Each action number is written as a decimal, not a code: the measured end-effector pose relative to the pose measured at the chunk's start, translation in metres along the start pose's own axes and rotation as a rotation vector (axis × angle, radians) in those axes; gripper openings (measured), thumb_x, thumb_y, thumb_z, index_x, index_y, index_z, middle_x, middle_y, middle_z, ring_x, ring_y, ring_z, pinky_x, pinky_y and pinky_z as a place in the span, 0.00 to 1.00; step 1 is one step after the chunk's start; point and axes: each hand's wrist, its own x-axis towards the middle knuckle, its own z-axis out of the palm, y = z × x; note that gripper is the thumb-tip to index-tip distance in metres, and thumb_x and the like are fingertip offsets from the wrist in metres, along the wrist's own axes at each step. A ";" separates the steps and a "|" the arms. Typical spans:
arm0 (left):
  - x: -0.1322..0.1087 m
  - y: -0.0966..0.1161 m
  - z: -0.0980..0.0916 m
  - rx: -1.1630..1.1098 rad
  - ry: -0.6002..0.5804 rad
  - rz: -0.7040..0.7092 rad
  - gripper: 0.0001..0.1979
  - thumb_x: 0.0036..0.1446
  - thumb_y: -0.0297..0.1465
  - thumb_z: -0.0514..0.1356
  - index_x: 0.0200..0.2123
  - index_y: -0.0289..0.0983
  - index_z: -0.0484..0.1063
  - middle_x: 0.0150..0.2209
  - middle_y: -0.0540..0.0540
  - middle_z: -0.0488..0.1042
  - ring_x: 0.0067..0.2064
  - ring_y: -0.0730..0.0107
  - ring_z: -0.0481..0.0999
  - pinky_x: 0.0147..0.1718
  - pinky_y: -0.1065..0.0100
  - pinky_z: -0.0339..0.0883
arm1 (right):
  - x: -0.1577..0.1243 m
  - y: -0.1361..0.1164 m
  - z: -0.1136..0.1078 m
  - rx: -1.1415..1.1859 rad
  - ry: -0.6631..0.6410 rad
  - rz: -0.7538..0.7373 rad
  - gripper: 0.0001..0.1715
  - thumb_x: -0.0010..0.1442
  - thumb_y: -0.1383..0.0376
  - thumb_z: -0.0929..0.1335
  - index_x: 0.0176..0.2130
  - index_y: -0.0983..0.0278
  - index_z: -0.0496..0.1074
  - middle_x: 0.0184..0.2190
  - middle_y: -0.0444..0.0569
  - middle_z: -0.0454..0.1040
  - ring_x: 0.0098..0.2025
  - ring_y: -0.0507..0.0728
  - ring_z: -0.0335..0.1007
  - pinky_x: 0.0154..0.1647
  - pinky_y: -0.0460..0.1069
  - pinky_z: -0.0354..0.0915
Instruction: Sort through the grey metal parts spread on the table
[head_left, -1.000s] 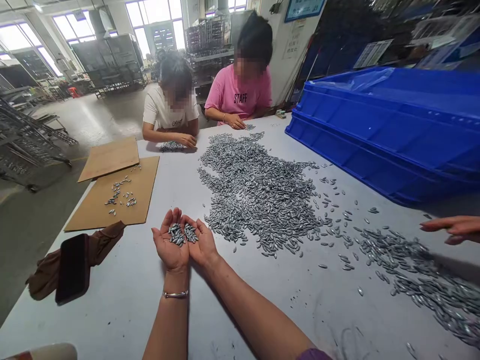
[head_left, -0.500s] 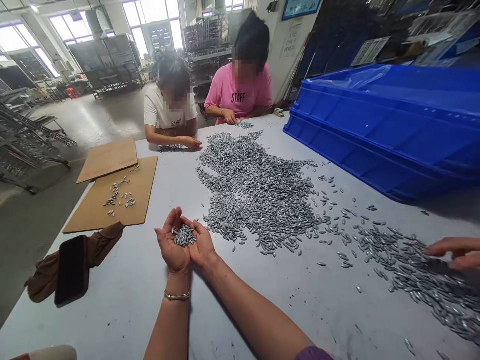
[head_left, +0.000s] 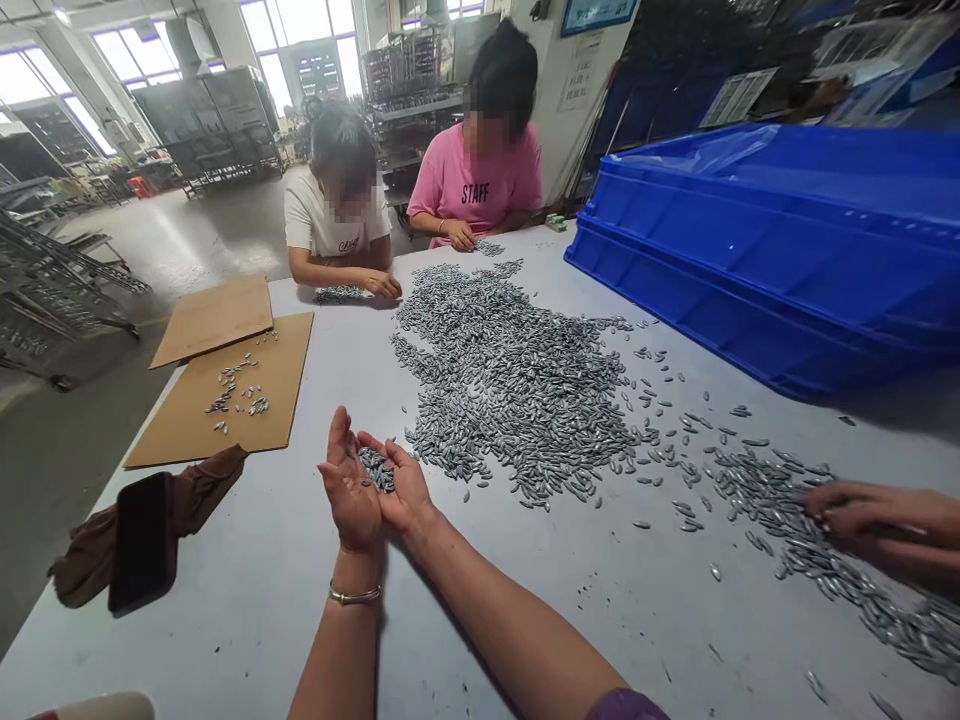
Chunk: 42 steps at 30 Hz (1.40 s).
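Note:
My left hand (head_left: 346, 492) and my right hand (head_left: 409, 490) meet edge to edge just above the grey table (head_left: 247, 600). A small heap of grey metal pieces (head_left: 375, 468) lies in the cupped right palm. The left hand stands tilted on its edge against it, fingers stretched upward, with no pieces showing on its palm. A thin bracelet (head_left: 354, 596) circles my left wrist. The big pile of the same oval metal pieces (head_left: 517, 380) spreads over the table just beyond and to the right of my hands.
A dark phone (head_left: 139, 542) rests on a brown cloth (head_left: 214, 480) at my left. Cardboard sheets (head_left: 281, 395) carry a few pieces. Stacked blue crates (head_left: 750, 260) stand at the right. Another person's hand (head_left: 870, 512) works in pieces at the right; two people sit at the far end.
My palms, flat and side by side with pieces on both, have folded together; the left hand tipped upright and the pieces gathered onto the right palm. The other person's hand moved down into the pieces.

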 end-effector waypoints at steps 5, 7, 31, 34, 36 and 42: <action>-0.001 -0.001 0.000 0.067 -0.050 0.061 0.33 0.62 0.55 0.41 0.61 0.45 0.66 0.68 0.47 0.57 0.70 0.61 0.48 0.67 0.59 0.40 | -0.002 -0.001 0.000 0.015 -0.031 0.034 0.17 0.63 0.62 0.62 0.45 0.68 0.74 0.42 0.54 0.79 0.49 0.59 0.75 0.52 0.58 0.70; -0.001 -0.001 0.000 0.025 -0.046 0.053 0.33 0.62 0.56 0.42 0.58 0.43 0.69 0.65 0.44 0.62 0.68 0.58 0.54 0.66 0.57 0.44 | -0.002 -0.001 0.001 0.010 -0.036 0.035 0.18 0.63 0.62 0.62 0.46 0.68 0.74 0.43 0.55 0.79 0.49 0.60 0.75 0.53 0.60 0.70; 0.007 -0.028 -0.015 -0.484 0.445 -0.627 0.20 0.66 0.38 0.47 0.43 0.32 0.76 0.50 0.37 0.76 0.51 0.64 0.76 0.52 0.61 0.69 | -0.005 -0.019 0.004 -0.174 -0.182 -0.206 0.22 0.65 0.56 0.62 0.45 0.68 0.76 0.45 0.53 0.79 0.46 0.54 0.75 0.58 0.51 0.65; 0.007 -0.030 -0.018 -0.545 0.461 -0.639 0.21 0.66 0.38 0.47 0.42 0.32 0.76 0.49 0.37 0.76 0.52 0.61 0.76 0.53 0.59 0.68 | -0.008 -0.018 0.006 -0.192 -0.164 -0.221 0.23 0.65 0.56 0.61 0.45 0.67 0.76 0.45 0.52 0.79 0.47 0.54 0.75 0.59 0.51 0.63; 0.007 -0.031 -0.021 -0.580 0.463 -0.646 0.22 0.66 0.38 0.46 0.43 0.32 0.76 0.49 0.36 0.76 0.53 0.59 0.75 0.53 0.56 0.68 | -0.009 -0.018 0.007 -0.186 -0.152 -0.214 0.25 0.66 0.55 0.59 0.46 0.68 0.76 0.46 0.53 0.79 0.48 0.54 0.74 0.59 0.51 0.64; 0.006 -0.035 -0.026 -0.669 0.438 -0.626 0.22 0.66 0.38 0.46 0.48 0.33 0.75 0.49 0.35 0.76 0.53 0.57 0.75 0.53 0.53 0.67 | -0.009 -0.023 0.005 -0.164 -0.134 -0.200 0.27 0.66 0.52 0.58 0.48 0.67 0.75 0.49 0.54 0.77 0.52 0.56 0.73 0.59 0.54 0.65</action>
